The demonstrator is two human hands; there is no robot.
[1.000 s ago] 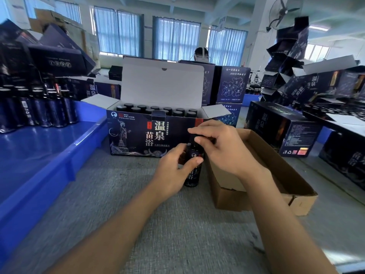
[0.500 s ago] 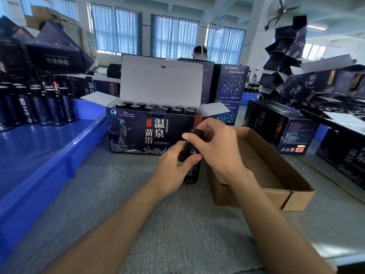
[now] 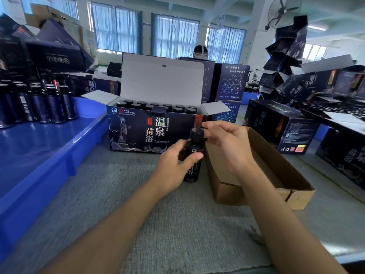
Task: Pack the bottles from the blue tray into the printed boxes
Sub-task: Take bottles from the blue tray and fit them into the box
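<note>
Grey table point(image 3: 167, 224) (felt-like top); blue tray point(image 3: 49, 171), printed box point(image 3: 134, 131), brown carton point(image 3: 227, 192) rest on it

right hand point(image 3: 227, 141) has slid aside, seemingly uncovering the bottle point(image 3: 192, 155) cap point(image 3: 197, 132).

We have a single wide-angle view, worn on the person's head, looking forward and down across the grey table point(image 3: 187, 224), near the open printed box point(image 3: 138, 133), facing the curtained windows point(image 3: 173, 36).

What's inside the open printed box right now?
Rows of black bottle caps show inside the printed box; its front wall hides the bottles' bodies and the box floor.
</note>
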